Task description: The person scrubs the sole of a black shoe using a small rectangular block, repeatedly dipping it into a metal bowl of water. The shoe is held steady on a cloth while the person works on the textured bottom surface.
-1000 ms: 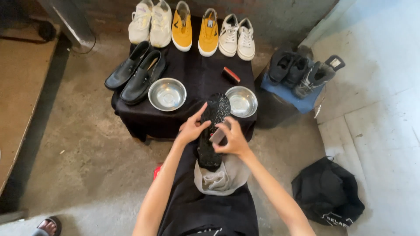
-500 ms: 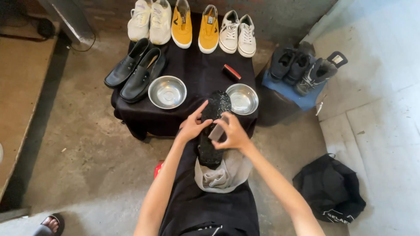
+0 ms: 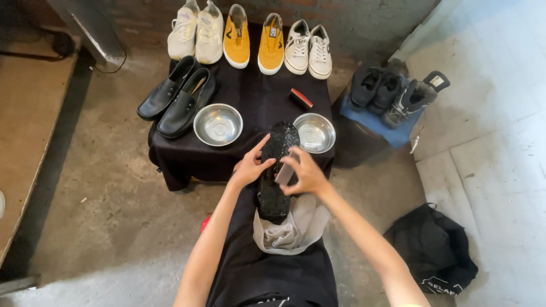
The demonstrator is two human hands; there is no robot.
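While steadying the sole-up black shoe [image 3: 276, 170] over the lap with left hand [image 3: 248, 168], right hand [image 3: 305, 177] pinching what may be a small brush [image 3: 284, 172]; could slip off the grey cloth [image 3: 293, 228] under hard scrubbing.

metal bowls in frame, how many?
2. Left metal bowl beside the black shoes; right metal bowl beside the upturned sole. Both on the black-draped table.
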